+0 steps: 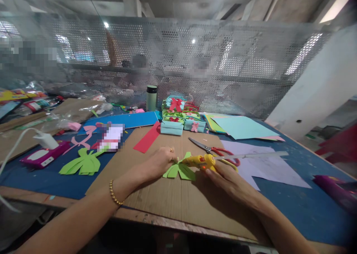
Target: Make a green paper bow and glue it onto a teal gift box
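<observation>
My right hand (223,174) is wrapped round a yellow hot glue gun (205,161), with a long clear glue stick (262,155) sticking out of its back end. The gun's nozzle points left, at the middle of a green paper bow (184,171). Pinched at the bow's upper left part, my left hand (160,163) holds it over the brown cardboard (139,192). Just behind the gun lie scissors (214,150) with red handles, partly hidden by it. A red paper strip (147,137) rests beyond my left hand.
Small paper boxes with bows (172,127) are stacked at the back, beside a green flask (151,97). More green paper cutouts (80,164) and a purple power strip (46,155) lie left. Lilac paper (267,168) and coloured sheets (245,127) lie right.
</observation>
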`<state>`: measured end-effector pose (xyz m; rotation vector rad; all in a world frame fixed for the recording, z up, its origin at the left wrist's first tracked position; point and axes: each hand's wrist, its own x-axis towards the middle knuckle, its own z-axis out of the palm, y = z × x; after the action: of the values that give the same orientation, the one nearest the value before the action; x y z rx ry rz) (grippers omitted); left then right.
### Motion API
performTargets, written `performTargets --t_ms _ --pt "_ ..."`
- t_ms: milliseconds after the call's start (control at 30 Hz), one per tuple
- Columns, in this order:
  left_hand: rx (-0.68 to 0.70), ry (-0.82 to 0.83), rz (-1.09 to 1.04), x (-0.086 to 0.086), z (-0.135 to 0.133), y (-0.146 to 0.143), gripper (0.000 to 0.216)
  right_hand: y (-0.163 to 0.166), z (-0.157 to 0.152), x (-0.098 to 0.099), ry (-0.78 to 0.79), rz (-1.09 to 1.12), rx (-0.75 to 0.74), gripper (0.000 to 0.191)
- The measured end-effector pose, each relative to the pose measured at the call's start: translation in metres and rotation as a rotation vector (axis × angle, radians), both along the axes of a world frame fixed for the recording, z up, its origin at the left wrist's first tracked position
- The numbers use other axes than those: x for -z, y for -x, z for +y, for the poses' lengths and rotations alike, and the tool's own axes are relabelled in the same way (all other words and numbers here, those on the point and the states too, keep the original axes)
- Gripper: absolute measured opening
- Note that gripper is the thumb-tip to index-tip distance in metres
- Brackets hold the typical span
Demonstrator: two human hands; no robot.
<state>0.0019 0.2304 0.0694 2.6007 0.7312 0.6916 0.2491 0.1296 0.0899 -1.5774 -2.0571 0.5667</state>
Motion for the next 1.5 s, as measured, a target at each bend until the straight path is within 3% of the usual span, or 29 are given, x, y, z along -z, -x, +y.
performTargets --t_ms 433,633,867,1133,1300,1500 --pt "-0.005 -0.024 0.017 0.001 0.002 0.0 0.024 0.0 0.002 0.003 -0.025 -0.008 0.003 0.043" --pt "0.013 0.05 0.031 -0.013 -0.002 0.004 0.024 0.0 0.002 0.002 -0.042 -0.036 0.006 0.043" --pt "-0.252 0.022 -0.116 -0.02 0.008 0.011 0.033 0.0 0.003 0.001 -0.005 -0.001 -0.048 0.042" --pt "-0.07 0.032 -0.002 -0.012 0.003 0.006 0.031 -0.001 0.001 0.003 0.009 -0.046 0.018 0.045" --pt "-0.048 -0.011 0.055 -0.004 0.007 0.005 0.028 0.002 0.0 -0.001 0.004 -0.022 0.015 0.045" --pt "-0.036 -0.015 0.068 -0.006 0.005 0.006 0.03 0.001 -0.001 -0.001 -0.007 0.038 0.027 0.045"
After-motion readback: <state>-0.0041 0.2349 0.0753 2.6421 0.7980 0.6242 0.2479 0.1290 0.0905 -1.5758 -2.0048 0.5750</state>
